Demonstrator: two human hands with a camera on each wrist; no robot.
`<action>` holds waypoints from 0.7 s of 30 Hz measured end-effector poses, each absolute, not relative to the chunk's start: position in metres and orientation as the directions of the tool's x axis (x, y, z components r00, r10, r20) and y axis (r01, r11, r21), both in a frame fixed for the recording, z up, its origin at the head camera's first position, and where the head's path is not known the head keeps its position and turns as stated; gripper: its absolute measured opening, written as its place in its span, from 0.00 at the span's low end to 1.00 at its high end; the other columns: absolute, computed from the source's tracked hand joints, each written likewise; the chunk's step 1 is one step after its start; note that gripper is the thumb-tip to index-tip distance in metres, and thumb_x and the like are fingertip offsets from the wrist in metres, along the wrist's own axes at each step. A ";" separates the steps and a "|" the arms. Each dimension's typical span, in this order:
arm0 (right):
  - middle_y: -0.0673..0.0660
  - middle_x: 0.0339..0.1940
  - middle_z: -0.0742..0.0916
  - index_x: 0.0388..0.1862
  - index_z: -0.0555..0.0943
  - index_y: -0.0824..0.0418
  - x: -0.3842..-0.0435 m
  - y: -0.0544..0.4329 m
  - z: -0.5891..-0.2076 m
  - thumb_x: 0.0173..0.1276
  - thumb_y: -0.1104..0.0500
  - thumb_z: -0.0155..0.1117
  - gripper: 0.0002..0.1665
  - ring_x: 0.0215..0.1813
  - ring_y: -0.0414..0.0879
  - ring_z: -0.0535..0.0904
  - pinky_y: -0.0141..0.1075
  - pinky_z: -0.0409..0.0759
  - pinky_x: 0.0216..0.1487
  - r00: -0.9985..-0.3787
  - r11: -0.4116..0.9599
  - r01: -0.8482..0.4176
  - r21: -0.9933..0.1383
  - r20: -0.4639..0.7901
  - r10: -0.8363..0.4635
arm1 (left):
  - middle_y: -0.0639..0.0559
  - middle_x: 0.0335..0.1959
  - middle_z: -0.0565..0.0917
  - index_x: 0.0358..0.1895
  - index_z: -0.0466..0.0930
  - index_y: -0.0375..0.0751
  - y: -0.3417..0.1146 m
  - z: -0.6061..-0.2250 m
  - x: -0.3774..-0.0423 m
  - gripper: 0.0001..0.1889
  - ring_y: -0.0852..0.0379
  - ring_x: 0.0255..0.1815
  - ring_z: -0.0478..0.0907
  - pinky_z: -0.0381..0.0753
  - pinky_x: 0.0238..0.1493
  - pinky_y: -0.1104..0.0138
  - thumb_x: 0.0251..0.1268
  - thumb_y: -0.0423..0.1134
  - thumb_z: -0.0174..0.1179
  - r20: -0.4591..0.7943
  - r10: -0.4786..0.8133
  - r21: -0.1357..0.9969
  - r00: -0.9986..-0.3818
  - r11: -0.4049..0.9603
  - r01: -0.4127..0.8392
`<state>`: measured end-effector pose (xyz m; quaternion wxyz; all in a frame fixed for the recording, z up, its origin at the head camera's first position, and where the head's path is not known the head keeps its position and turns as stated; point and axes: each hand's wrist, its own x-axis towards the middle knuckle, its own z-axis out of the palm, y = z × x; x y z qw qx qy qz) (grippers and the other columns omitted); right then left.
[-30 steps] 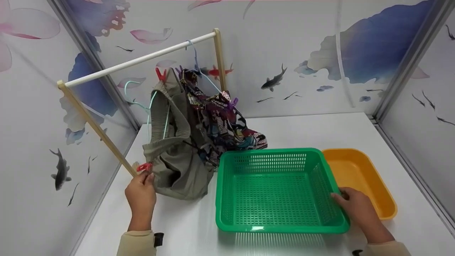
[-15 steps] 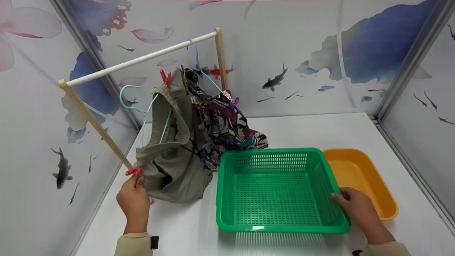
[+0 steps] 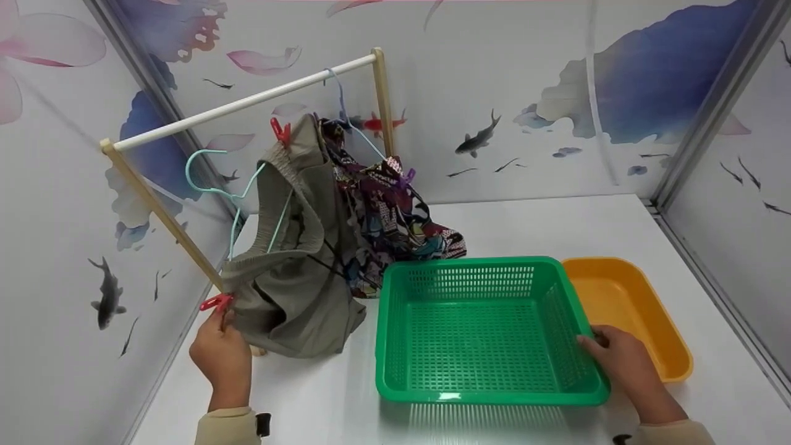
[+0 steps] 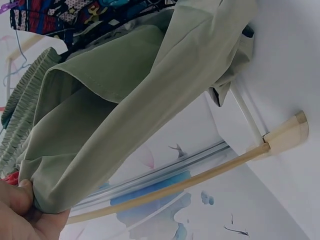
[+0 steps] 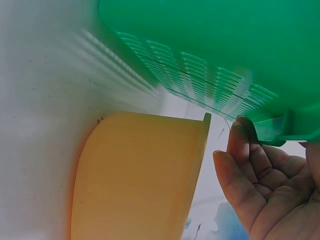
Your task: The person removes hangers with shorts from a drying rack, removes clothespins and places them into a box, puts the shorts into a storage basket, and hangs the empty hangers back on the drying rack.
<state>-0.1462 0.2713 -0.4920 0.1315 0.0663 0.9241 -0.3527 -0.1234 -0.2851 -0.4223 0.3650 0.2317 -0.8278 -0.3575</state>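
Observation:
My left hand (image 3: 222, 358) pinches the waist edge of olive-green elastic-waist shorts (image 3: 296, 278), right below a red clothespin (image 3: 217, 301). In the left wrist view thumb and fingertips (image 4: 25, 187) hold a fold of the cloth. A second red clothespin (image 3: 281, 131) clips the upper end of the waistband. A light-blue hanger (image 3: 210, 190) runs inside the shorts, its hook free in front of the rack (image 3: 247, 102). My right hand (image 3: 621, 364) grips the right rim of a green plastic basket (image 3: 488, 398), thumb over the top and fingers underneath, as the right wrist view shows.
A patterned garment (image 3: 395, 210) hangs from the rack's white bar on another hanger (image 3: 342, 105), with a purple clothespin (image 3: 406, 179). An orange tray (image 3: 673, 346) stands right of the basket, partly behind it. Printed wall panels enclose the white table (image 3: 525, 228).
My left hand has moved left and slightly down, pulling the waist of the shorts wider. The hanger's hook has shifted left too. My right hand and the basket stay put.

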 end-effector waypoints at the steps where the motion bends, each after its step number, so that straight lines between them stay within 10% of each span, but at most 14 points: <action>1: 0.72 0.52 0.81 0.64 0.66 0.79 -0.147 0.271 -0.492 0.72 0.40 0.55 0.44 0.47 0.55 0.79 0.51 0.80 0.50 -0.956 0.742 0.217 -0.634 -0.293 0.030 | 0.28 0.43 0.83 0.48 0.81 0.23 -0.286 -0.422 -0.123 0.12 0.33 0.43 0.80 0.77 0.45 0.45 0.71 0.29 0.53 0.440 -0.651 0.763 -0.619 0.634 -0.124; 21: 0.71 0.51 0.81 0.63 0.67 0.78 -0.146 0.270 -0.493 0.73 0.42 0.55 0.40 0.44 0.52 0.78 0.49 0.81 0.49 -0.957 0.737 0.220 -0.639 -0.287 0.037 | 0.28 0.37 0.83 0.43 0.82 0.20 -0.289 -0.421 -0.116 0.10 0.36 0.39 0.81 0.75 0.38 0.55 0.67 0.24 0.53 0.554 -0.670 0.751 -0.494 0.658 -0.050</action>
